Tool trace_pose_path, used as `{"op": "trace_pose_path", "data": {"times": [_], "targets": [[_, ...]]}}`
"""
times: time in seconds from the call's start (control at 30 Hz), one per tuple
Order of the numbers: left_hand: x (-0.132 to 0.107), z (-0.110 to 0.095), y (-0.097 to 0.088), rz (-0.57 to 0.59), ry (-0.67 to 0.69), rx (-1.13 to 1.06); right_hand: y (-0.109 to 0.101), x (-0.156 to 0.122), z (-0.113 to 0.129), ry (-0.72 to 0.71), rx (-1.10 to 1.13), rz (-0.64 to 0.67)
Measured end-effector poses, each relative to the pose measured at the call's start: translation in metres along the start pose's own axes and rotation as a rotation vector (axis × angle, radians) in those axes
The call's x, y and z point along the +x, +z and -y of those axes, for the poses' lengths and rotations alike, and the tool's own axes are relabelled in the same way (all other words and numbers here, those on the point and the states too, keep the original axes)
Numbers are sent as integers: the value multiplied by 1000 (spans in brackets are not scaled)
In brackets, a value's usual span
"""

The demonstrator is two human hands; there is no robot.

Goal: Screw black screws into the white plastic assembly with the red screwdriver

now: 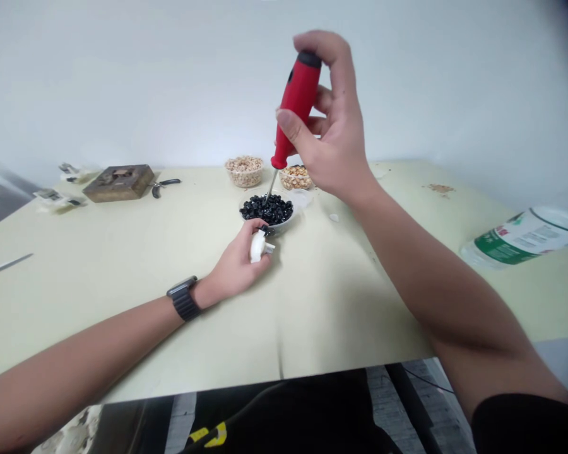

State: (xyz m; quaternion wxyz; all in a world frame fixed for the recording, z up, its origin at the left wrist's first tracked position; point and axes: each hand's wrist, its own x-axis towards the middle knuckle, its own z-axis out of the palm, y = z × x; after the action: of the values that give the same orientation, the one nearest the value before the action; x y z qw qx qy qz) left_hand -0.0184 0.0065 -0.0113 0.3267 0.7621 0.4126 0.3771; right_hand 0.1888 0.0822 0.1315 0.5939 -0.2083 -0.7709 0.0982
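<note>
My right hand (338, 126) is wrapped round the red handle of a screwdriver (299, 94), raised above the table and pointing down. Its thin shaft reaches toward a clear tub (286, 222) of small shiny black pieces (271, 209); whether the tip touches them I cannot tell. In front of that tub, my left hand (239, 258) is closed on a small white plastic part (259, 247). A small black piece (264, 229) shows at the upper end of this part, by the fingers.
Behind stand a tub of pale beige pieces (245, 171) and a tub of yellowish pieces (295, 177). Toward the left lie a worn box (119, 183), black-handled pliers (163, 186) and a pointed metal tool (9, 265). A large clear labelled container (520, 236) is at right on the table (341, 315).
</note>
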Motion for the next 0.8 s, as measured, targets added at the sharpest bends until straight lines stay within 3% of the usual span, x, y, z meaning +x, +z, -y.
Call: {"op": "trace_pose_path", "data": {"times": [0.17, 0.23, 0.43, 0.7, 0.8], "targets": [[1, 0, 1, -4, 6, 4, 16, -19, 1, 234, -80, 116], [2, -1, 2, -1, 0, 3, 21, -24, -2, 258, -73, 133], [2, 0, 3, 4, 8, -7, 19, -26, 2, 242, -70, 158], [0, 0, 1, 18, -17, -17, 5, 1, -7, -55, -33, -67], [1, 0, 0, 17, -25, -12, -1, 6, -6, -26, -102, -37]]}}
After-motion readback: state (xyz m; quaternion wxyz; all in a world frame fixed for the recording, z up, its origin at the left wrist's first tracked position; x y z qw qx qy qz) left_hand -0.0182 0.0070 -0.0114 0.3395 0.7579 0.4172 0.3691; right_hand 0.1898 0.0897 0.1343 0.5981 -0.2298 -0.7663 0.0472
